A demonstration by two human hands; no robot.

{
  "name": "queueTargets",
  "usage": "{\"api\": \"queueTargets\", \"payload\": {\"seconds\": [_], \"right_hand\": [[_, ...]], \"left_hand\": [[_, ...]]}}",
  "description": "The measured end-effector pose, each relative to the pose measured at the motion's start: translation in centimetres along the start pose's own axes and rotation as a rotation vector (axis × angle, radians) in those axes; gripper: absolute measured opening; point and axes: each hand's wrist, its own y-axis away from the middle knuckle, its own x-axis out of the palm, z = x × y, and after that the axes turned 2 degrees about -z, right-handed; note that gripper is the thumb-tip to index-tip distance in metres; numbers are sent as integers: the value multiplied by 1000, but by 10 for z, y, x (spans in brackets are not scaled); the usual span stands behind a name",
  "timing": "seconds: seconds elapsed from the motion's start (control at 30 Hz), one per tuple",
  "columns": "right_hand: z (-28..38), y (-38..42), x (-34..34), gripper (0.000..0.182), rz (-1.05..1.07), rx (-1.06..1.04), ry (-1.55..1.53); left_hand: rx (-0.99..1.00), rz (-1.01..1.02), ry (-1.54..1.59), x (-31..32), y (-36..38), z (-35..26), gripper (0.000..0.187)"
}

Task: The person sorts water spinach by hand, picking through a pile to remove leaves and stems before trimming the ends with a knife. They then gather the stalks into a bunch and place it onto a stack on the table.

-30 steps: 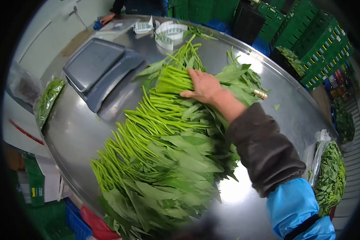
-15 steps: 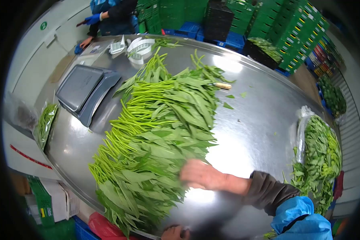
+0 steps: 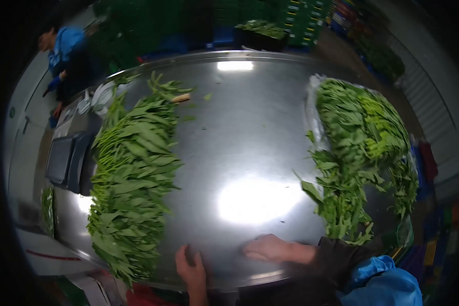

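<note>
A long row of leafy green stems [image 3: 137, 173] lies on the steel table [image 3: 234, 127], stalks toward the left, leaves toward the right. My left hand [image 3: 191, 268] is near the table's front edge, just right of the row, with fingers apart and nothing between them. To its right, my right hand [image 3: 268, 249] is low over the bare steel with its fingers curled; whether anything small is inside is hidden. A bigger heap of greens [image 3: 347, 117] rests on clear plastic at the table's right side.
A grey scale [image 3: 66, 160] stands at the left beside a bagged bunch [image 3: 47, 209]. A wooden handle [image 3: 181, 98] pokes out at the row's far end. Another person [image 3: 69, 51] stands at the back left. Green crates [image 3: 303, 23] are stacked behind the table.
The view has turned right, showing more of the right heap. My right hand has left the row's leaves and is over bare table. My left hand has come further into view.
</note>
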Motion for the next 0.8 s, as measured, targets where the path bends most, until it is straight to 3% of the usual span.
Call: {"api": "queueTargets", "payload": {"seconds": [0.07,0.2,0.37,0.47,0.6,0.63,0.8], "right_hand": [[-8,32,-18,23,-30,96,8],[-43,108,-51,19,-168,81,-26],[-81,220,-118,15,-388,69,60],[-90,294,-160,14,-536,311,178],[-97,369,-179,13,-789,571,232],[-91,381,-181,16,-799,676,199],[-85,405,-146,29,-840,811,280]], "left_hand": [[53,44,-1,29,10,-31,44],[174,69,-71,81,53,-81,53],[115,86,-21,151,121,-133,54],[111,166,26,193,145,-173,56],[313,218,-11,231,141,-214,56],[381,241,-29,238,136,-221,57],[474,313,-21,251,121,-232,55]]}}
